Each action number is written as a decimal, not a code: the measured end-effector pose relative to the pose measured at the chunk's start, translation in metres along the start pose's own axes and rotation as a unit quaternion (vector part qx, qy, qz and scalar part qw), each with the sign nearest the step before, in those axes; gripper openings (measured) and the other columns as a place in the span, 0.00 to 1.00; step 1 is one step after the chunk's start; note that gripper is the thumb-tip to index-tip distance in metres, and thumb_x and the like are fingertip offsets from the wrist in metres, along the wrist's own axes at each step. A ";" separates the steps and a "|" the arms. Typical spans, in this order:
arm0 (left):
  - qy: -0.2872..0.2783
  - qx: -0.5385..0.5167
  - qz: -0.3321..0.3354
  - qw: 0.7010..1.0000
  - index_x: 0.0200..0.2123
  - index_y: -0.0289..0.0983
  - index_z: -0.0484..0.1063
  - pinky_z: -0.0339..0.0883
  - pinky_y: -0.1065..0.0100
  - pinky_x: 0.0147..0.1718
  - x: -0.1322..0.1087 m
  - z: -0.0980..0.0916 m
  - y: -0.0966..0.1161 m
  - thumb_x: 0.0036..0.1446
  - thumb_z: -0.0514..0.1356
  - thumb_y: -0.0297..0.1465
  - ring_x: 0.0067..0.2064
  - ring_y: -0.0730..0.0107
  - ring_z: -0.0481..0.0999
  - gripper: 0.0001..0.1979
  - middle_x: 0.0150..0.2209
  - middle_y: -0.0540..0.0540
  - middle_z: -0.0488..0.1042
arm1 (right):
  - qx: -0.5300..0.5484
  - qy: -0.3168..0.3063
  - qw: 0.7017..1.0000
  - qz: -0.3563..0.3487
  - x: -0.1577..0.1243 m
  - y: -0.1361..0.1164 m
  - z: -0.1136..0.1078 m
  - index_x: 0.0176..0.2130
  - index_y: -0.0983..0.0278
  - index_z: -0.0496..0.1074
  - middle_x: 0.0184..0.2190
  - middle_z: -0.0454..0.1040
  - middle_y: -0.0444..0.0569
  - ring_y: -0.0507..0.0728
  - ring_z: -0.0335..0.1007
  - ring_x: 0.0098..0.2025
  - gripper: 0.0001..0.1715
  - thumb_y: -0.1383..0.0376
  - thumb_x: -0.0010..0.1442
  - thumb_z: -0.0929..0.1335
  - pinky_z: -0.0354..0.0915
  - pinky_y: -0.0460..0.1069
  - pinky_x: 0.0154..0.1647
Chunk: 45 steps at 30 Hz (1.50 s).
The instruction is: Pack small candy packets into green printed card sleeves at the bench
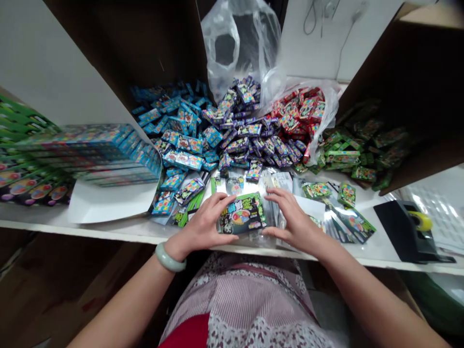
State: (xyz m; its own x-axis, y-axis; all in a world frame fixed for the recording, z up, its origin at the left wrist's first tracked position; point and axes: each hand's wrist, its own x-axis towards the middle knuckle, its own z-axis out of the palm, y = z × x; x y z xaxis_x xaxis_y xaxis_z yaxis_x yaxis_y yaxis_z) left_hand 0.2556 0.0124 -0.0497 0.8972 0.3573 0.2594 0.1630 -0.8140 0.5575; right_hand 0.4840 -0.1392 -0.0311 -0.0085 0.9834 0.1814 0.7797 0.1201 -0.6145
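A flat printed box point(242, 216) in black and green, with colourful round pictures on its front, is held just over the front of the table. My left hand point(205, 220) grips its left end, fingers along the top edge and thumb along the bottom. At the right end, my right hand point(295, 224) has its fingertips by the upper corner and its thumb at the lower corner. Clear plastic wrappers and flat printed packs point(353, 224) lie around the box. Small green boxes point(317, 190) rest beyond my right hand, and a small purple box point(189, 191) beyond my left.
Heaps of small blue boxes point(184, 118), purple boxes point(250, 130), red boxes point(299, 113) and green boxes point(342, 150) line the back, between cardboard walls point(409, 92). Stacked display boxes point(94, 150) stand left. A black tape dispenser point(402, 232) sits right. Plastic bags point(250, 53) hang behind.
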 end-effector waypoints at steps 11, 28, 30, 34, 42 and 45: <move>0.038 0.098 -0.014 0.994 0.67 0.44 0.45 0.65 0.46 0.56 -0.002 0.010 -0.003 0.51 0.66 0.39 0.60 0.46 0.64 0.46 0.60 0.37 0.60 | 0.393 0.022 0.900 0.190 0.026 -0.002 0.030 0.46 0.60 0.69 0.37 0.75 0.46 0.53 0.71 0.32 0.16 0.60 0.58 0.68 0.69 0.48 0.30; 0.092 0.180 -0.018 0.979 0.66 0.46 0.49 0.71 0.54 0.52 -0.007 -0.003 -0.046 0.53 0.61 0.43 0.57 0.51 0.70 0.40 0.61 0.42 0.63 | 0.172 0.480 0.804 0.306 0.124 0.186 -0.109 0.47 0.66 0.68 0.49 0.71 0.57 0.60 0.64 0.54 0.24 0.65 0.49 0.69 0.60 0.54 0.56; 0.086 0.175 -0.016 0.981 0.66 0.47 0.49 0.71 0.53 0.53 -0.002 -0.005 -0.044 0.53 0.62 0.43 0.57 0.50 0.70 0.40 0.61 0.42 0.63 | 0.149 0.443 0.824 0.321 0.122 0.194 -0.116 0.44 0.66 0.71 0.42 0.74 0.53 0.60 0.68 0.48 0.25 0.65 0.44 0.73 0.62 0.55 0.54; 0.083 0.164 -0.021 0.983 0.66 0.48 0.48 0.70 0.52 0.53 0.002 -0.006 -0.038 0.53 0.62 0.42 0.57 0.49 0.70 0.41 0.61 0.42 0.63 | 0.142 0.357 0.862 0.332 0.124 0.195 -0.121 0.36 0.67 0.73 0.29 0.75 0.46 0.55 0.70 0.33 0.22 0.63 0.40 0.76 0.67 0.51 0.40; 0.090 0.122 -0.047 0.987 0.66 0.47 0.50 0.65 0.52 0.57 -0.001 -0.005 -0.034 0.54 0.61 0.43 0.59 0.51 0.66 0.39 0.61 0.43 0.61 | 0.138 0.241 0.922 0.270 0.103 0.147 -0.110 0.46 0.67 0.72 0.36 0.78 0.52 0.53 0.73 0.33 0.16 0.62 0.59 0.65 0.68 0.48 0.32; 0.084 0.125 -0.042 0.988 0.66 0.47 0.49 0.65 0.51 0.57 0.001 -0.011 -0.032 0.54 0.62 0.43 0.59 0.50 0.66 0.40 0.60 0.42 0.61 | 0.088 0.205 0.946 0.236 0.092 0.123 -0.099 0.47 0.66 0.72 0.39 0.77 0.52 0.56 0.73 0.37 0.18 0.61 0.61 0.65 0.68 0.50 0.37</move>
State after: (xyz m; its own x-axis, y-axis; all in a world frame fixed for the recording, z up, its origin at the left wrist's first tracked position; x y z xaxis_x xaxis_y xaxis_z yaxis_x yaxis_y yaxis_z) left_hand 0.2466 0.0432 -0.0588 0.7989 0.4827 0.3590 0.3493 -0.8580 0.3765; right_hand 0.6411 -0.0473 -0.0143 0.5864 0.8017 0.1155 0.5191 -0.2625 -0.8134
